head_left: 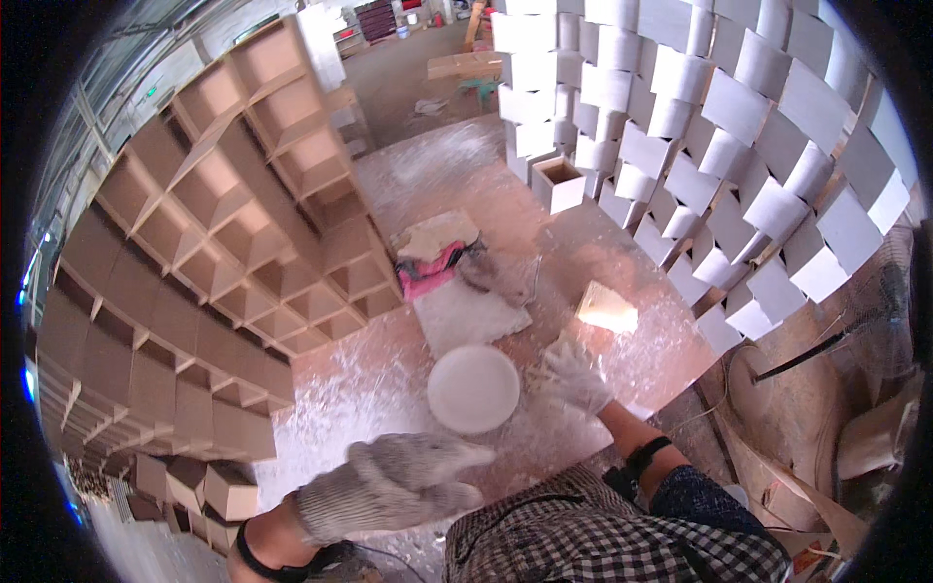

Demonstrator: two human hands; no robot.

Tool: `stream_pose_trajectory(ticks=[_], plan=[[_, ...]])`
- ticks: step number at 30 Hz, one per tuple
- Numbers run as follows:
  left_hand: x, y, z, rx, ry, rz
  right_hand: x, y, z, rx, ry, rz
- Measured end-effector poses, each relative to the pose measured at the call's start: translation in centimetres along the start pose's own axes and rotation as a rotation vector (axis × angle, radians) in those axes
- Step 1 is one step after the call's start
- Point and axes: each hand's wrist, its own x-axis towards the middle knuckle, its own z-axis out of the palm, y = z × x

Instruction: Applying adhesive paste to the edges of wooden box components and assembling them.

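Note:
My left hand, in a grey-white knitted glove, hovers over the near edge of the dusty work table, its fingers stretched to the right and apart, with nothing seen in it. A round, shallow white dish lies just beyond those fingertips. To the right of the dish, my right hand, in a whitish glove, is low at the tabletop with its fingers spread. Past it lies a pale yellow, sponge-like block. Behind the dish are a whitish sheet and a crumpled pink and dark cloth.
Brown open-fronted boxes rise in a tall stack on the left. White boxes form a staggered wall at right, with one open-topped white box before it. A large rounded tan object stands beside the table.

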Motion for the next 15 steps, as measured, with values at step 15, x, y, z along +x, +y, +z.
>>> stream_pose_trajectory(ticks=[15], plan=[[-31.9, 0.5, 1.0, 0.874, 0.874, -1.134, -9.8, -7.7, 1.5, 1.086, 0.675, 0.146]])
